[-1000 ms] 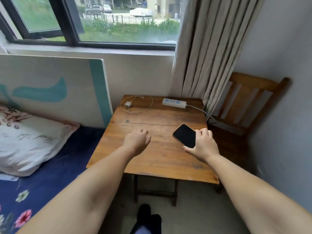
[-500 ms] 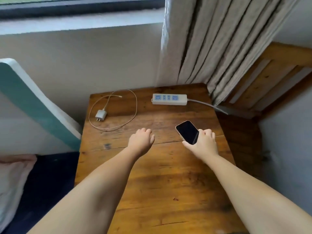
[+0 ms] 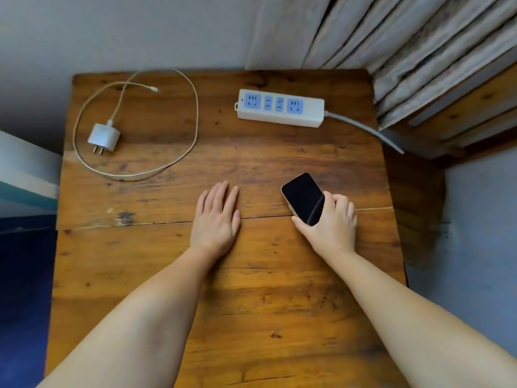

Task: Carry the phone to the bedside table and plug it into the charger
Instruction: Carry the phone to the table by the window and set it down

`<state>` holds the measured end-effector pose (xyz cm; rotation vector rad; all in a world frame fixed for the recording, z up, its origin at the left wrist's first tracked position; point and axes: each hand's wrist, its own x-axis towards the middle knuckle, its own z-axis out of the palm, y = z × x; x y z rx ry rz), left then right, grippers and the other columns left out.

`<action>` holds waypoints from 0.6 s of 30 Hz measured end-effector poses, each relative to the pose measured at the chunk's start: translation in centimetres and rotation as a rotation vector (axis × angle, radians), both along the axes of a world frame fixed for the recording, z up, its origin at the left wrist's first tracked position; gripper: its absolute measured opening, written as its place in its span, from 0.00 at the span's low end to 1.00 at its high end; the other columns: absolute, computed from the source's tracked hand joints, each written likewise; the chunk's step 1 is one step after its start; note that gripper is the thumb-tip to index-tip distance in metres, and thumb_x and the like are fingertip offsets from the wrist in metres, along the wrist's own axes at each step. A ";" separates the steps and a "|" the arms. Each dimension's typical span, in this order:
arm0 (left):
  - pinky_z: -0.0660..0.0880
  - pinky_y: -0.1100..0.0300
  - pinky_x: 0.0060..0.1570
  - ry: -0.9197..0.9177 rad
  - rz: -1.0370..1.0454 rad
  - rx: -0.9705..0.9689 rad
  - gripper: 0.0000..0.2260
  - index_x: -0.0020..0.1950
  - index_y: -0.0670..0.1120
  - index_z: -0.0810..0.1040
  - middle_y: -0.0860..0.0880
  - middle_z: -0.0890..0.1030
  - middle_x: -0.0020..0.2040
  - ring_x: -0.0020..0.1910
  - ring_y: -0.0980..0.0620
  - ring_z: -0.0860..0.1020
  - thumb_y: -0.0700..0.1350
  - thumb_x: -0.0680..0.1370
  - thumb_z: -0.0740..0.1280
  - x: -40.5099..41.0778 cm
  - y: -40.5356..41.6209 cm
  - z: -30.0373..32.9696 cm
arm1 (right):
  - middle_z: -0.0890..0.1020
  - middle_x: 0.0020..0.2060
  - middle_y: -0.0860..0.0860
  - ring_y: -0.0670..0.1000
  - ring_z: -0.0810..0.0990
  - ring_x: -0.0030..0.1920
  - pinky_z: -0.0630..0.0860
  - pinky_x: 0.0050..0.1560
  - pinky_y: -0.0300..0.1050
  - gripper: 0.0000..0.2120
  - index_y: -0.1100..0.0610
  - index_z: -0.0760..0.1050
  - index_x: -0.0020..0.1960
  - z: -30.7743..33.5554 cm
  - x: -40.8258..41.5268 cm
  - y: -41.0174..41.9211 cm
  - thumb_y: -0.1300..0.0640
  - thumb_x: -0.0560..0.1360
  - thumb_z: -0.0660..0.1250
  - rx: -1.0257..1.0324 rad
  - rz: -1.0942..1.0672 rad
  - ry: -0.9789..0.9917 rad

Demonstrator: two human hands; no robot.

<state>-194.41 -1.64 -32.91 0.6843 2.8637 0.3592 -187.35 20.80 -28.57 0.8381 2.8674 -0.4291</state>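
My right hand point(image 3: 333, 222) grips a phone point(image 3: 303, 198) with a dark screen and pale edge, low over the right middle of the wooden bedside table point(image 3: 251, 289). My left hand point(image 3: 216, 217) is empty, palm down, fingers stretched over the table's middle. At the far left lies a white charger plug point(image 3: 104, 138), prongs toward me, lying loose, not in any socket. Its white cable point(image 3: 184, 102) loops around it, with the free connector end point(image 3: 154, 89) near the back edge.
A white power strip point(image 3: 281, 107) with blue sockets lies at the back right, its grey cord running off the right edge. Curtains point(image 3: 391, 37) hang behind it, beside a wooden chair point(image 3: 461, 113). The bed's dark blue sheet point(image 3: 22, 289) borders the table's left side.
The view has closed in and tipped down over the table. Both hands have lowered toward the tabletop; my left hand's fingers have spread flat. The phone stays in my right hand.
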 end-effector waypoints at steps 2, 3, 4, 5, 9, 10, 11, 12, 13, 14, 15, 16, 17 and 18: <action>0.51 0.49 0.71 -0.008 0.006 -0.002 0.24 0.72 0.45 0.64 0.40 0.67 0.72 0.71 0.42 0.64 0.52 0.78 0.51 0.0 -0.1 0.0 | 0.72 0.61 0.56 0.57 0.69 0.60 0.70 0.60 0.53 0.39 0.56 0.65 0.67 -0.5 0.1 0.2 0.34 0.65 0.68 0.013 0.009 -0.007; 0.50 0.49 0.71 -0.009 0.006 -0.003 0.24 0.72 0.45 0.64 0.40 0.67 0.72 0.71 0.42 0.63 0.52 0.78 0.51 -0.1 -0.1 0.0 | 0.72 0.61 0.57 0.57 0.70 0.61 0.70 0.60 0.53 0.40 0.57 0.65 0.68 -0.5 0.1 0.3 0.34 0.65 0.69 0.017 0.007 -0.007; 0.51 0.49 0.72 -0.010 0.008 -0.004 0.24 0.73 0.45 0.63 0.40 0.67 0.72 0.72 0.42 0.63 0.52 0.78 0.51 -0.2 -0.1 0.0 | 0.72 0.62 0.57 0.58 0.70 0.60 0.70 0.60 0.54 0.40 0.57 0.65 0.68 -0.7 0.0 0.3 0.34 0.65 0.69 0.024 0.009 -0.006; 0.51 0.49 0.72 -0.006 0.009 -0.003 0.25 0.73 0.45 0.63 0.40 0.66 0.72 0.72 0.43 0.63 0.52 0.78 0.51 -0.2 -0.1 -0.1 | 0.72 0.62 0.57 0.58 0.70 0.60 0.70 0.60 0.54 0.41 0.57 0.65 0.68 -0.8 0.0 0.4 0.34 0.65 0.69 0.035 0.012 -0.008; 0.53 0.48 0.72 -0.001 0.015 -0.003 0.25 0.73 0.45 0.63 0.41 0.66 0.73 0.72 0.43 0.63 0.52 0.78 0.51 0.0 0.0 0.1 | 0.71 0.63 0.58 0.58 0.69 0.61 0.69 0.60 0.55 0.43 0.58 0.62 0.70 -0.8 0.2 0.3 0.32 0.65 0.67 0.061 0.031 -0.038; 0.54 0.47 0.73 -0.002 0.016 -0.006 0.25 0.73 0.45 0.63 0.41 0.66 0.73 0.72 0.43 0.63 0.52 0.78 0.51 -0.1 0.0 0.1 | 0.70 0.64 0.58 0.58 0.69 0.62 0.69 0.61 0.55 0.44 0.58 0.61 0.71 -0.6 0.2 0.2 0.32 0.66 0.66 0.057 0.036 -0.052; 0.55 0.47 0.73 -0.009 0.013 -0.010 0.25 0.73 0.45 0.63 0.41 0.66 0.73 0.72 0.43 0.63 0.52 0.78 0.51 -0.2 0.0 0.2 | 0.70 0.65 0.58 0.58 0.68 0.63 0.68 0.62 0.55 0.44 0.57 0.59 0.72 -0.4 0.0 0.3 0.31 0.66 0.65 0.049 0.036 -0.071; 0.55 0.47 0.73 -0.015 0.011 -0.013 0.24 0.73 0.45 0.63 0.41 0.65 0.73 0.73 0.43 0.62 0.52 0.78 0.52 -0.2 0.0 0.3 | 0.69 0.66 0.58 0.58 0.68 0.64 0.67 0.63 0.56 0.44 0.57 0.58 0.73 -0.2 -0.2 0.4 0.31 0.67 0.64 0.034 0.029 -0.086; 0.54 0.47 0.73 -0.019 0.015 -0.017 0.24 0.73 0.45 0.62 0.41 0.65 0.74 0.73 0.43 0.62 0.51 0.79 0.54 -0.4 -0.1 0.5 | 0.69 0.66 0.57 0.58 0.67 0.64 0.67 0.63 0.56 0.43 0.57 0.56 0.73 0.2 -0.8 0.4 0.31 0.69 0.62 0.019 0.021 -0.089; 0.53 0.47 0.73 -0.032 0.012 -0.016 0.24 0.74 0.46 0.62 0.41 0.64 0.74 0.73 0.44 0.61 0.51 0.79 0.56 -0.5 -0.1 0.8 | 0.69 0.66 0.57 0.58 0.67 0.65 0.66 0.64 0.57 0.41 0.56 0.56 0.74 0.5 -1.4 0.4 0.32 0.71 0.59 0.005 0.009 -0.086; 0.53 0.48 0.73 -0.047 0.008 -0.011 0.24 0.74 0.46 0.62 0.42 0.64 0.74 0.73 0.44 0.61 0.50 0.79 0.57 -0.5 0.0 1.0 | 0.69 0.66 0.58 0.58 0.66 0.65 0.64 0.65 0.58 0.38 0.56 0.57 0.73 0.9 -2.1 0.5 0.34 0.72 0.57 -0.012 0.001 -0.072; 0.53 0.48 0.73 -0.053 0.005 0.001 0.23 0.73 0.46 0.63 0.42 0.65 0.74 0.73 0.44 0.62 0.50 0.79 0.58 -0.8 -0.4 1.4 | 0.69 0.66 0.58 0.58 0.66 0.65 0.64 0.65 0.58 0.35 0.56 0.58 0.73 1.3 -3.6 0.0 0.36 0.74 0.56 -0.029 0.018 -0.040; 0.54 0.49 0.72 -0.069 -0.005 0.019 0.23 0.73 0.46 0.63 0.42 0.65 0.73 0.73 0.44 0.62 0.50 0.78 0.58 -0.9 -0.4 1.6 | 0.70 0.65 0.57 0.58 0.67 0.65 0.63 0.66 0.59 0.31 0.56 0.61 0.72 1.7 -4.8 -0.4 0.39 0.76 0.56 -0.054 0.042 -0.010; 0.56 0.49 0.72 -0.077 -0.011 0.040 0.22 0.72 0.46 0.64 0.43 0.66 0.73 0.72 0.45 0.63 0.50 0.78 0.58 -1.4 -1.0 2.0 | 0.72 0.64 0.57 0.57 0.67 0.64 0.63 0.66 0.59 0.27 0.56 0.64 0.70 2.1 -6.7 -1.4 0.42 0.77 0.56 -0.080 0.088 0.026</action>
